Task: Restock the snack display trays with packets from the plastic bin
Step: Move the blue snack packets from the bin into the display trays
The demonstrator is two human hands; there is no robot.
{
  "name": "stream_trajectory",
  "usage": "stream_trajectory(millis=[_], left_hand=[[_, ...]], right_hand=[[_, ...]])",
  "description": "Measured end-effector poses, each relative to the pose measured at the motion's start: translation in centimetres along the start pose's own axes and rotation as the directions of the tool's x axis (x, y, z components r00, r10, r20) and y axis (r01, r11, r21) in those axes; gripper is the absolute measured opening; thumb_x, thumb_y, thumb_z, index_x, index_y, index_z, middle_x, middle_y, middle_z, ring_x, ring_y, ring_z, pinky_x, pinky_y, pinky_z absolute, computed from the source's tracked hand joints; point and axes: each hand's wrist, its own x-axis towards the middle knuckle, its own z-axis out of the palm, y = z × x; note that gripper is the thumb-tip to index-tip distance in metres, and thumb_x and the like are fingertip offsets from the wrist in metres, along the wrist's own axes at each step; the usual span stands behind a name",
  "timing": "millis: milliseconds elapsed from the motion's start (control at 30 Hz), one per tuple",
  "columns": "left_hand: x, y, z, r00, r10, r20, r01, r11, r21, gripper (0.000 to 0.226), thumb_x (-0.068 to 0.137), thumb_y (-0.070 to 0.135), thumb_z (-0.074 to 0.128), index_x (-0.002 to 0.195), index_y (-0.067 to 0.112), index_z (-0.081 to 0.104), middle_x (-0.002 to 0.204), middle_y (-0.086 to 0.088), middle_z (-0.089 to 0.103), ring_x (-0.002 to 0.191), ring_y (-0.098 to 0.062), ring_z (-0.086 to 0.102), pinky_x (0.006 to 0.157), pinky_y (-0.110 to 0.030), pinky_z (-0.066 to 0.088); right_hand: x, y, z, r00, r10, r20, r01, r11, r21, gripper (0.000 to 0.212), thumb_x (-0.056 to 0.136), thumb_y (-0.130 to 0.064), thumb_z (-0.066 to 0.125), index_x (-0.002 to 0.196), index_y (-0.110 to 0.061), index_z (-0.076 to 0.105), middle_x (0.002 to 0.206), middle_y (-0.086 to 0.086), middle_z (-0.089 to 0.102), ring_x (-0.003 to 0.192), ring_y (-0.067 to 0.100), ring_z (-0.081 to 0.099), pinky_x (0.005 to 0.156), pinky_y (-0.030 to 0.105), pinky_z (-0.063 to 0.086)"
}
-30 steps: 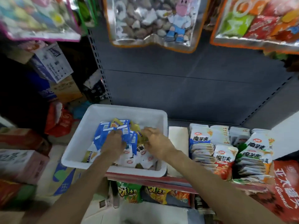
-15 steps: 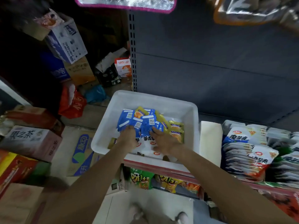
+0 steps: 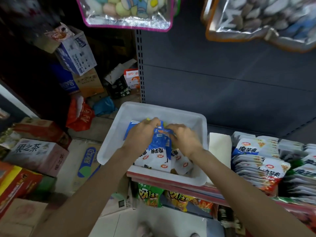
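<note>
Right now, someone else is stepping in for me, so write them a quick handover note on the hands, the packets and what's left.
Left hand and right hand: both grip a bunch of blue packets, gathered inside the white plastic bin.
Bin sits on the shelf edge, left of the display trays; more white packets lie in its bottom.
Done: a bunch is gathered; the trays already hold stacks.
Left: carry the bunch to the trays, place it, then repeat for the remaining packets.

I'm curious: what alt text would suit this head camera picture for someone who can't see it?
Both hands, left hand and right hand, gather a bunch of blue snack packets inside a white plastic bin on a shop shelf. Stacked packets fill display trays to its right.
</note>
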Motion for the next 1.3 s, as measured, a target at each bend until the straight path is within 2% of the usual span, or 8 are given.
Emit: stream_trajectory(millis=[133, 233, 367, 500, 667, 933, 1100, 1300], left_hand=[[1.2, 2.1, 0.6, 0.969, -0.173, -0.177, 0.114, 0.946, -0.302, 0.05, 0.085, 0.014, 0.065, 0.129, 0.017, 0.041, 0.115, -0.004, 0.058, 0.106, -0.023, 0.054, 0.088, -0.042, 0.047], [2.4, 4.3, 1.0, 0.94, -0.311, -0.141, 0.195, 0.826, -0.529, 0.062, 0.083, 0.02, 0.07, 0.135, 0.016, 0.036, 0.105, -0.001, 0.062, 0.096, -0.018, 0.057, 0.086, -0.033, 0.047], [3.8, 9.0, 2.1, 0.971, -0.234, -0.055, 0.151, 0.772, -0.618, 0.039, 0.082, 0.018, 0.072, 0.113, 0.016, 0.049, 0.085, -0.004, 0.068, 0.08, -0.019, 0.066, 0.072, -0.03, 0.051], [4.6, 14.5, 3.4, 0.994, -0.082, -0.074, 0.011, 0.738, -0.674, 0.023, 0.083, 0.01, 0.069, 0.092, 0.017, 0.049, 0.091, -0.009, 0.071, 0.074, -0.015, 0.067, 0.073, -0.033, 0.054], [5.0, 18.8, 4.5, 0.995, 0.062, -0.083, -0.1, 0.799, -0.593, 0.017, 0.085, 0.008, 0.066, 0.089, 0.014, 0.051, 0.086, -0.003, 0.07, 0.068, -0.008, 0.062, 0.066, -0.025, 0.05], [4.4, 22.6, 8.2, 0.962, 0.268, 0.049, -0.258, 0.954, -0.151, 0.028, 0.09, 0.021, 0.058, 0.117, 0.02, 0.049, 0.106, -0.002, 0.064, 0.093, -0.026, 0.061, 0.074, -0.04, 0.05], [3.5, 23.1, 9.7, 0.958, 0.28, -0.069, -0.287, 0.948, -0.136, 0.033, 0.093, 0.015, 0.054, 0.125, 0.019, 0.049, 0.112, -0.003, 0.054, 0.089, -0.022, 0.061, 0.073, -0.036, 0.051], [3.6, 22.5, 10.3, 0.973, 0.232, 0.008, -0.232, 0.972, -0.044, 0.026, 0.096, 0.018, 0.05, 0.122, 0.018, 0.054, 0.115, -0.004, 0.056, 0.098, -0.023, 0.06, 0.078, -0.031, 0.045]], right_hand=[[-1.5, 2.4, -2.2, 0.989, 0.136, -0.064, -0.131, 0.988, 0.083, 0.019, 0.092, -0.013, 0.047, 0.105, -0.018, 0.06, 0.099, 0.006, 0.066, 0.092, 0.03, 0.06, 0.069, 0.034, 0.045], [-3.4, 5.2, -3.8, 0.957, 0.253, -0.139, -0.197, 0.925, 0.324, 0.014, 0.09, -0.009, 0.053, 0.097, -0.017, 0.063, 0.082, 0.006, 0.063, 0.077, 0.026, 0.059, 0.065, 0.031, 0.043], [-6.9, 8.9, -6.3, 0.937, 0.301, -0.176, -0.169, 0.834, 0.525, 0.016, 0.086, -0.003, 0.06, 0.085, -0.019, 0.061, 0.074, 0.0, 0.06, 0.07, 0.014, 0.051, 0.062, 0.02, 0.039], [-10.1, 12.2, -8.3, 0.892, 0.336, -0.303, -0.211, 0.901, 0.38, 0.014, 0.082, -0.003, 0.066, 0.096, -0.007, 0.067, 0.086, 0.002, 0.057, 0.079, 0.018, 0.053, 0.065, 0.019, 0.034], [-12.7, 15.3, -9.8, 0.872, 0.312, -0.378, -0.223, 0.939, 0.26, 0.02, 0.08, -0.004, 0.068, 0.099, -0.008, 0.065, 0.09, 0.0, 0.054, 0.087, 0.02, 0.053, 0.072, 0.022, 0.034], [-13.8, 17.0, -10.0, 0.843, 0.317, -0.434, -0.192, 0.932, 0.307, 0.022, 0.085, -0.009, 0.066, 0.107, -0.01, 0.061, 0.092, 0.002, 0.058, 0.084, 0.016, 0.054, 0.075, 0.03, 0.044], [-14.3, 18.1, -9.2, 0.859, 0.249, -0.447, -0.203, 0.968, 0.151, 0.009, 0.087, -0.01, 0.064, 0.096, -0.01, 0.061, 0.089, 0.004, 0.055, 0.084, 0.022, 0.053, 0.067, 0.035, 0.046], [-13.8, 18.1, -8.2, 0.896, 0.167, -0.411, -0.187, 0.982, -0.008, 0.016, 0.071, -0.001, 0.075, 0.084, -0.005, 0.067, 0.09, 0.012, 0.057, 0.083, 0.03, 0.056, 0.066, 0.04, 0.053]])
